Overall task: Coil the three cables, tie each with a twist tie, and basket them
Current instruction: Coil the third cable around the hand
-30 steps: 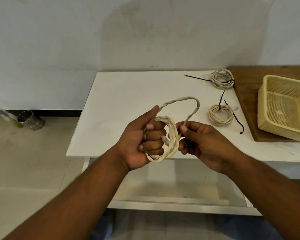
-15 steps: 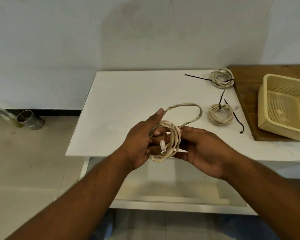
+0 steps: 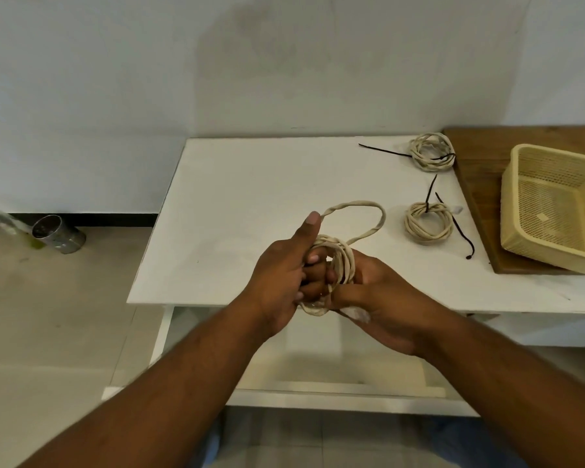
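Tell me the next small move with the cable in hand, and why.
Probably draw the loose loop down onto the coil with the right hand. The left hand grips the wound turns, but that loop stands free above them, so the coiling is not yet finished.

A partly coiled cream cable [image 3: 347, 261] is held over the white table's [image 3: 250, 184] front edge; a black-tied cream coil [image 3: 431, 156] is laid at its back right corner, another tied coil [image 3: 428, 228] by the right edge; a yellow mesh basket [image 3: 554, 211] is set beyond.
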